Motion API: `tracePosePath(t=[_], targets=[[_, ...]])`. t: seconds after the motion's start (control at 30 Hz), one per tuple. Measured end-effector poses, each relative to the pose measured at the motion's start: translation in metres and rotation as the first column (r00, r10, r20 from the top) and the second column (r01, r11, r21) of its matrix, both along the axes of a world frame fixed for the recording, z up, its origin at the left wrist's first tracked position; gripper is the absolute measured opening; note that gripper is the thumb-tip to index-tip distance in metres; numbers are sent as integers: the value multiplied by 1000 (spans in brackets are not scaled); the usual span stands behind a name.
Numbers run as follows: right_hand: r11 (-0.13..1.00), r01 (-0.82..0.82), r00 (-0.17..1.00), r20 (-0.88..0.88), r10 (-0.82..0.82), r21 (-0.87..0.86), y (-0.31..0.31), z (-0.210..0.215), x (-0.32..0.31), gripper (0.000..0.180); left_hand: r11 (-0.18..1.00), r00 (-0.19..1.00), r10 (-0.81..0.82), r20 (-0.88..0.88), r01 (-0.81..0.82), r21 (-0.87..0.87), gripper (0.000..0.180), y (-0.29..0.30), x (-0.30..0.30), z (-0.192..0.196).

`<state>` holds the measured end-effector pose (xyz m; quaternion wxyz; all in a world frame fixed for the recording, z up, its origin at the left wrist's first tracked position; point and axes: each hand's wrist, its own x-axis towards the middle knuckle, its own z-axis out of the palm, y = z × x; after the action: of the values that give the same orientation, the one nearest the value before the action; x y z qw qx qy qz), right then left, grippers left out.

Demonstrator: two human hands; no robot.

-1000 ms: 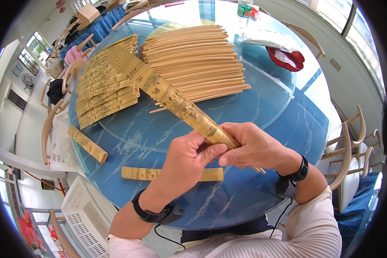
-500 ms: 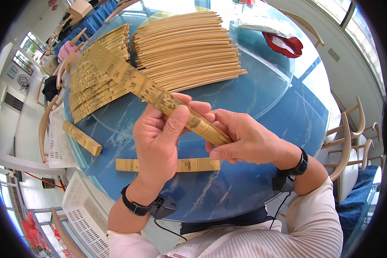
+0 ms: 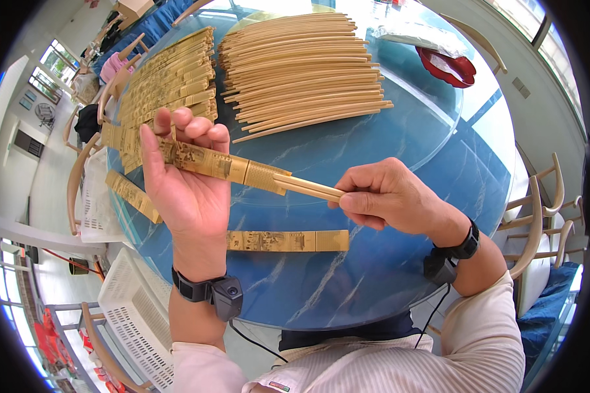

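My left hand (image 3: 193, 196) is turned palm up, its fingers loosely curled. A printed gold-brown paper chopstick sleeve (image 3: 226, 166) lies across it, running behind the thumb. My right hand (image 3: 387, 198) pinches a pair of pale wooden chopsticks (image 3: 311, 188). Their other ends are inside the sleeve's right end, so how far they reach in is hidden. Just below the hands another printed sleeve (image 3: 288, 241) lies flat on the table, its left part behind my left wrist. A further sleeve (image 3: 133, 194) lies left of that wrist.
Bare chopsticks (image 3: 301, 72) are piled in rows at the far middle of the round blue table (image 3: 373, 281). Beside them spreads a heap of sleeves (image 3: 177, 75). A red dish (image 3: 447, 69) and a plastic bag (image 3: 423, 36) sit far right. White baskets (image 3: 134, 308) stand at the left.
The sleeve has swung flatter and shifted left with my left hand, whose fingers have loosened. Chopsticks now show between its end and my right hand, which earlier pinched the sleeve's end.
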<state>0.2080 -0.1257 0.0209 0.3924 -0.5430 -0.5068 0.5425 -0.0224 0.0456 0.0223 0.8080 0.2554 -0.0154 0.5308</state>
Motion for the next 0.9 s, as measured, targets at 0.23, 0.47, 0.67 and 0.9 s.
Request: tracePosePath(t=[0.23, 0.47, 0.67, 0.9], targets=[[998, -53, 983, -177, 47, -34, 0, -7, -1, 32, 996, 989, -84, 121, 83, 14, 37, 5, -13, -1], [994, -75, 977, -204, 58, -76, 0, -17, -15, 31, 996, 996, -89, -32, 90, 11, 41, -19, 8, -10], [998, -37, 983, -180, 26, -60, -2, -21, -17, 32, 995, 993, -97, -73, 95, -32, 39, -19, 13, -16], [929, 176, 984, -57, -167, 325, 1, -30, -5, 24, 996, 996, -15, 86, 23, -92, 37, 24, -20, -10]])
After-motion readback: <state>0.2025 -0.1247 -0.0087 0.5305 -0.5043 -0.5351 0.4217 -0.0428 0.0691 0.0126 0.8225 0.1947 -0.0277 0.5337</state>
